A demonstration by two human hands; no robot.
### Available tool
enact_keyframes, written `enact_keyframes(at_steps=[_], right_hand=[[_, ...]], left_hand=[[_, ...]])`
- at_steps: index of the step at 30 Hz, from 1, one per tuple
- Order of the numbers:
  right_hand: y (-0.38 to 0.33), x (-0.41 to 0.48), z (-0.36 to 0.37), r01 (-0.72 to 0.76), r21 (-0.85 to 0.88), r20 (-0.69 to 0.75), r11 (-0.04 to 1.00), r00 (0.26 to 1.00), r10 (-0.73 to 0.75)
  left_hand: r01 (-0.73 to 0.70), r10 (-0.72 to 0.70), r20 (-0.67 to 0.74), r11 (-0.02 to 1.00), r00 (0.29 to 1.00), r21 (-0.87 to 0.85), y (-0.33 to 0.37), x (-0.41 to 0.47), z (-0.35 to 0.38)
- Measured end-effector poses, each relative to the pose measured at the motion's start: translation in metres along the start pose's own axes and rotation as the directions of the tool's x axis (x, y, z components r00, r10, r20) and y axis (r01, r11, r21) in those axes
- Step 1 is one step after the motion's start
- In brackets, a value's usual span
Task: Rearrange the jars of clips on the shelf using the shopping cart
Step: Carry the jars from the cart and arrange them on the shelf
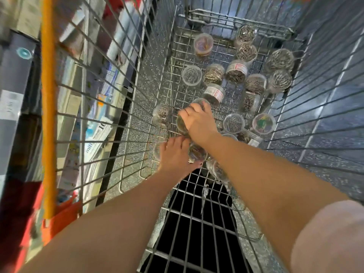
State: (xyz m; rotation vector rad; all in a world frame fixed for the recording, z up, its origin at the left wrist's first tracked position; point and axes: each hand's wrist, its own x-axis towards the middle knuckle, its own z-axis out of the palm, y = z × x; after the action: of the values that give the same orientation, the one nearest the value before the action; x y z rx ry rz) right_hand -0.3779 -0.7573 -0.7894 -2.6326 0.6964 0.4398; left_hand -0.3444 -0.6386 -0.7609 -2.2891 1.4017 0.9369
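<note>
Both my arms reach down into a wire shopping cart (122,99) with an orange rim. Several clear plastic jars of clips lie scattered on its mesh floor, most filled with silver clips (235,71), two with coloured clips (263,123). My right hand (199,121) grips a jar of silver clips (180,123) near the cart's left side, fingers curled over its top. My left hand (175,154) lies closer to me, curled round another jar of clips (197,152) lying on its side. More jars sit partly hidden under my forearms.
The shelf (82,107) with boxed and packaged stationery runs along the left, outside the cart wall. A speckled grey floor shows through the mesh. The cart's near end has a raised wire flap (197,223) over dark space below.
</note>
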Motion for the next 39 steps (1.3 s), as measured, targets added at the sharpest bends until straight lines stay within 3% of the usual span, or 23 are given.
enact_keyframes(at_steps=[4, 8, 14, 16, 18, 22, 26, 30, 35, 39], right_hand=[[0.008, -0.007, -0.011, -0.032, 0.101, -0.07, 0.994, 0.997, 0.039], [0.014, -0.018, -0.019, -0.033, 0.088, -0.108, 0.996, 0.993, 0.043], [0.021, -0.033, -0.023, -0.156, 0.205, -0.151, 0.966, 0.97, 0.188], [0.02, -0.04, -0.031, -0.194, 0.306, -0.135, 0.932, 0.96, 0.244], [0.014, -0.05, -0.044, -0.221, 0.398, -0.099, 0.891, 0.955, 0.281], [-0.005, -0.074, -0.083, -0.303, 0.577, -0.04, 0.758, 0.917, 0.396], [-0.03, -0.1, -0.136, -0.257, 0.709, -0.108, 0.657, 0.881, 0.461], [-0.061, -0.126, -0.206, -0.096, 0.714, -0.24, 0.694, 0.897, 0.371], [-0.109, -0.164, -0.283, 0.11, 0.733, -0.345, 0.671, 0.911, 0.228], [-0.158, -0.192, -0.329, 0.264, 0.722, -0.387, 0.639, 0.92, 0.057]], left_hand=[[-0.016, 0.008, 0.123, 0.998, 0.992, 0.065, 0.003, 0.0, 0.01], [-0.032, 0.029, 0.072, 0.999, 0.997, 0.036, 0.003, 0.003, 0.014], [-0.048, 0.049, -0.04, 0.998, 0.998, 0.027, 0.011, 0.009, 0.013], [-0.002, -0.003, -0.073, 0.998, 0.997, -0.061, 0.014, 0.002, 0.008], [0.089, -0.111, -0.076, 0.963, 0.991, -0.254, 0.016, -0.012, -0.005], [0.207, -0.326, -0.111, 0.792, 0.939, -0.575, 0.025, -0.043, -0.059], [0.078, -0.501, -0.306, 0.608, 0.809, -0.79, 0.035, -0.085, -0.107], [-0.066, -0.702, -0.375, 0.425, 0.605, -0.903, 0.041, -0.146, -0.143], [-0.326, -0.744, -0.533, 0.428, 0.402, -0.843, 0.025, -0.213, -0.201], [-0.401, -0.811, -0.505, 0.375, 0.295, -0.836, -0.003, -0.275, -0.246]])
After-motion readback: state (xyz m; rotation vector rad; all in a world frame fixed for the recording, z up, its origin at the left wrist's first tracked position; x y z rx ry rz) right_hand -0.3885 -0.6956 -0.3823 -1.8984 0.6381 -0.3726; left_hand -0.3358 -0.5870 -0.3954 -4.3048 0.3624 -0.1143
